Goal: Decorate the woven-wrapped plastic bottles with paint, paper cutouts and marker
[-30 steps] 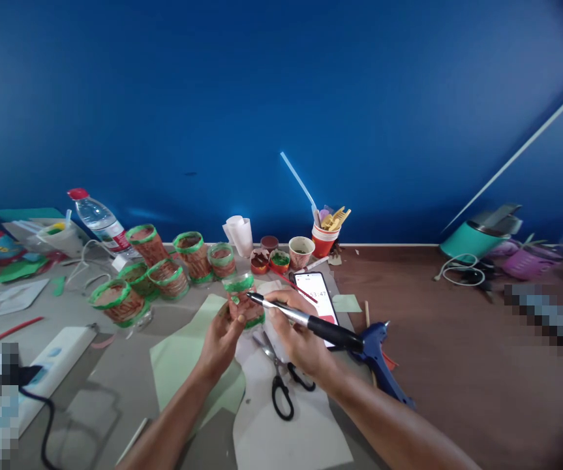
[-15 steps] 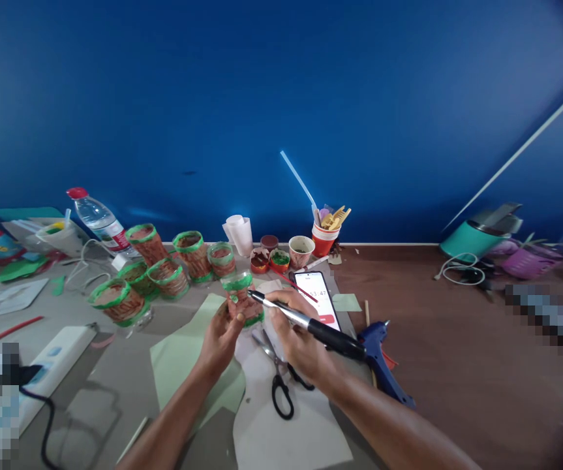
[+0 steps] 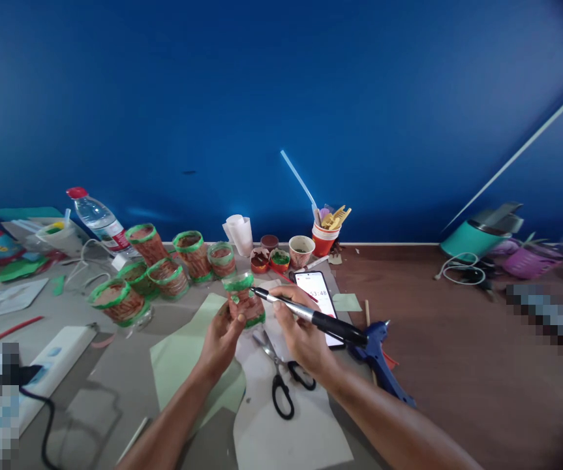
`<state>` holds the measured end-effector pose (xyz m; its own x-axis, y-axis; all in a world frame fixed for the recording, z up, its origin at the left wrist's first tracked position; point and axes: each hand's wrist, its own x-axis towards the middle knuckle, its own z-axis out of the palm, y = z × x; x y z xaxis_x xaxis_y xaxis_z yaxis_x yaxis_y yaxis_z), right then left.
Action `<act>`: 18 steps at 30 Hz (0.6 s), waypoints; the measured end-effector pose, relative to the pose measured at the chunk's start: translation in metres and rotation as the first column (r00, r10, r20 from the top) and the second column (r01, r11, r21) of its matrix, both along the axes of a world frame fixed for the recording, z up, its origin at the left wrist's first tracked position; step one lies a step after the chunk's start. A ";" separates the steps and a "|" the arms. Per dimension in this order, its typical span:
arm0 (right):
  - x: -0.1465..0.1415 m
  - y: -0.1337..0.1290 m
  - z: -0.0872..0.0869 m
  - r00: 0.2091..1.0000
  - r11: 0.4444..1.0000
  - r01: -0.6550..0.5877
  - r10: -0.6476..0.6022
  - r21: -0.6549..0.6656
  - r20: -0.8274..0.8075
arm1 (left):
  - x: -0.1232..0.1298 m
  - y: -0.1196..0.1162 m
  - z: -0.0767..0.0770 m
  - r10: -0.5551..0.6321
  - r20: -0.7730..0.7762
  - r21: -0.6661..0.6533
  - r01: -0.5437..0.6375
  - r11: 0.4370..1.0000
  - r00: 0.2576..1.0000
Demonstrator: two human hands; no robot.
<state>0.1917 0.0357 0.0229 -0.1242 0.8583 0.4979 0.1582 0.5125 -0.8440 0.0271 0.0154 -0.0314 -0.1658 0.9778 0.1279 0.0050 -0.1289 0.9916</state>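
My left hand [image 3: 223, 336] is closed round a small clear plastic cup [image 3: 243, 301], painted reddish-brown with green bands at its rim and base. Small pale green spots show on its side. In my right hand [image 3: 301, 329] a black and silver pen [image 3: 310, 315] is gripped, its tip pointing left, close to the cup's right side; whether it touches cannot be made out. Below the cup lie black-handled scissors [image 3: 281, 385] on white paper [image 3: 281, 437]. Several similar painted cups, one of them at the front [image 3: 119, 303], stand to the left.
A phone [image 3: 318, 287] with a running timer lies behind my right hand. Small paint pots [image 3: 280, 260] and a paper cup [image 3: 301, 248] stand near the wall. At the right lies a blue glue gun [image 3: 383, 365]; green paper [image 3: 188, 352] and a power strip [image 3: 56, 365] are at the left.
The pen and my right hand have shifted slightly right, drawing the tip back from the cup's face. Another pale green spot shows on the cup. My left hand stays nearly still.
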 end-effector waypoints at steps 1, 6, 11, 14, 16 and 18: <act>0.000 0.001 0.001 1.000 1.000 0.001 -0.001 -0.007 -0.001 | 0.001 0.000 0.001 0.001 0.003 0.003 -0.001 1.000 1.000; -0.001 0.003 -0.001 0.999 0.999 -0.013 0.012 -0.043 -0.030 | 0.001 0.000 0.005 0.000 -0.008 0.019 0.000 1.000 1.000; -0.001 0.006 -0.011 0.989 0.989 -0.053 0.033 -0.136 -0.143 | 0.000 0.001 0.002 0.000 -0.005 0.008 0.000 1.000 1.000; -0.002 0.006 -0.014 0.979 0.983 -0.088 0.055 -0.163 -0.199 | 0.000 0.001 0.002 -0.010 -0.005 0.004 0.010 1.000 1.000; -0.002 0.007 -0.015 0.976 0.979 -0.107 0.071 -0.171 -0.205 | 0.001 0.000 0.002 -0.015 -0.002 0.007 0.015 1.000 1.000; -0.002 0.009 -0.016 0.973 0.976 -0.112 0.070 -0.185 -0.221 | 0.001 0.000 0.001 -0.010 -0.007 0.014 0.010 1.000 1.000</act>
<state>0.1900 0.0446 0.0074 -0.1163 0.9313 0.3452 -0.0750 0.3384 -0.9380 0.0277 0.0158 -0.0300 -0.1550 0.9776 0.1426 0.0106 -0.1427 0.9897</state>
